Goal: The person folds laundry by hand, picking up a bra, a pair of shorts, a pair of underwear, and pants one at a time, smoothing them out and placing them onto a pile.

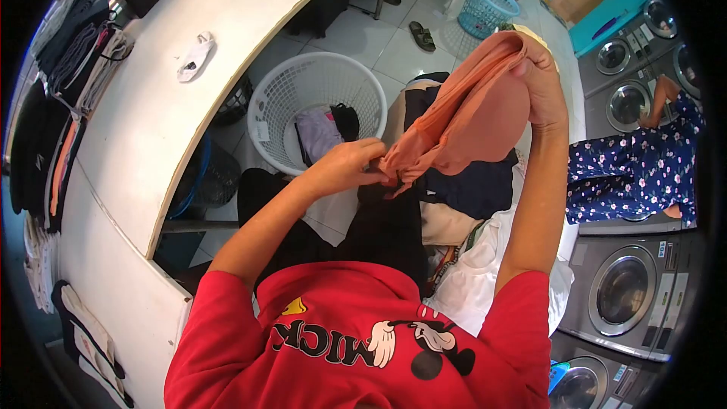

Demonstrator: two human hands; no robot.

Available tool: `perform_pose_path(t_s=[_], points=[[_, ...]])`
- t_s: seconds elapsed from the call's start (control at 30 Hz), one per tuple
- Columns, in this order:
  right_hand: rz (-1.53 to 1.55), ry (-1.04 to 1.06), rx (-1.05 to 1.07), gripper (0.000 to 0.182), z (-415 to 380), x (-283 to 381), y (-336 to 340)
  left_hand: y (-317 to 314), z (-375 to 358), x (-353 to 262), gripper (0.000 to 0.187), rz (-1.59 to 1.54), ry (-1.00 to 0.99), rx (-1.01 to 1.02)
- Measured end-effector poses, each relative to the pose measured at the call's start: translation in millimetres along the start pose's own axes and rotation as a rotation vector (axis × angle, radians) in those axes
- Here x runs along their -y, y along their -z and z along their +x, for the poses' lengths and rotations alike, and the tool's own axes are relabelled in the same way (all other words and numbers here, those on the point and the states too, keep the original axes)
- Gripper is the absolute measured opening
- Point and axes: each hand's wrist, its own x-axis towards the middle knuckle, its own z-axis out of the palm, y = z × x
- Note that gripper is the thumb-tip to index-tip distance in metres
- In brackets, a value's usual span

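A coral bra (485,117), or an undergarment much like one, is stretched in the air in front of the person, above their lap and right of the laundry basket. The right hand (544,85) is closed around its upper right end, fingers folded over the fabric, while the left hand (350,165) pinches the lower left end between thumb and fingertips, so the cloth slants between them with one smooth, rounded side showing. Beyond the left hand, a white perforated laundry basket (274,91) sits on the tiled floor, with a lavender garment (318,130) and a black garment (346,122) inside. Below and behind the coral piece lies a heap of laundry: navy cloth (471,193) farther off, white cloth (478,269) nearer, beside the red T-shirt (333,333). On the left curves a pale worktop (219,15) bearing a small white item (197,57), with stacked folded clothes (79,53) along its far left edge. At the far side are a blue basket (487,9) and a dark sandal (422,36). On the right, a person in navy floral clothing (628,170) is beside front-loading washing machines (622,289).
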Motion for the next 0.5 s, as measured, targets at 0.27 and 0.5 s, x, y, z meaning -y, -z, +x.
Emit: perform_pose_path(t_s=[0.27,0.5], points=[[0.015,-0.017,-0.048,0.022,-7.4,-7.4,-4.2,-15.2,-1.7,15.7,0.027,-0.051,0.443,-0.371],[-0.069,-0.027,-0.104,0.015,-7.2,-6.8,-6.8,-19.0,-6.7,38.9,0.029,0.342,0.178,-0.662]])
